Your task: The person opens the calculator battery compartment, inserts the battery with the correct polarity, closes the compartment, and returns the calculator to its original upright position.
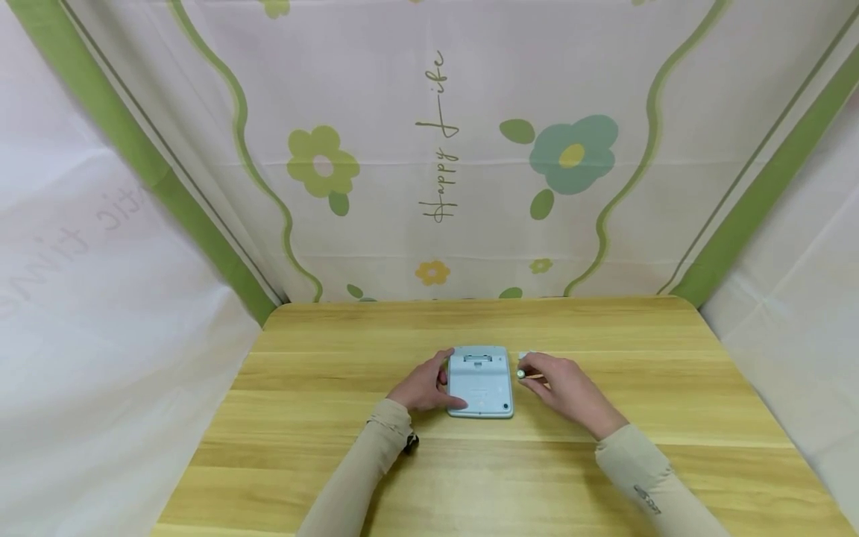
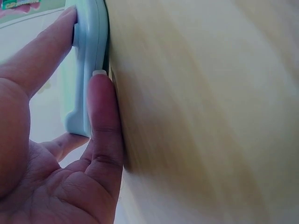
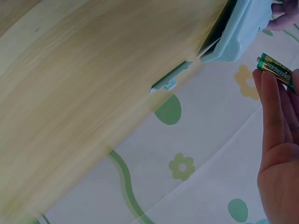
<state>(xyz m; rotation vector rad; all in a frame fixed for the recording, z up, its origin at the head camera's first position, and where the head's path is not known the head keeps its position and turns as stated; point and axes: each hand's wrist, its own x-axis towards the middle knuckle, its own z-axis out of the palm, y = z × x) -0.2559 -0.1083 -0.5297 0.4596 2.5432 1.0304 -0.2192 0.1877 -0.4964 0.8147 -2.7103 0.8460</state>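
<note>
A light-blue flat device [image 1: 479,389] lies on the wooden table with its back up and a battery slot exposed near its far end. Its front is hidden, so its kind is unclear. My left hand [image 1: 424,385] grips its left edge, thumb on the back and fingers along the side. Just right of the device, my right hand [image 1: 564,386] pinches a small green and gold battery [image 3: 276,71] between thumb and fingers, apart from the slot. A small light-blue battery cover [image 3: 172,77] lies on the table, partly hidden behind the right hand in the head view.
The wooden table [image 1: 322,447] reaches to a flowered cloth [image 1: 436,149] hanging behind it. More cloth walls [image 1: 101,261] enclose the left and right sides. A dark band [image 1: 411,444] shows at my left wrist.
</note>
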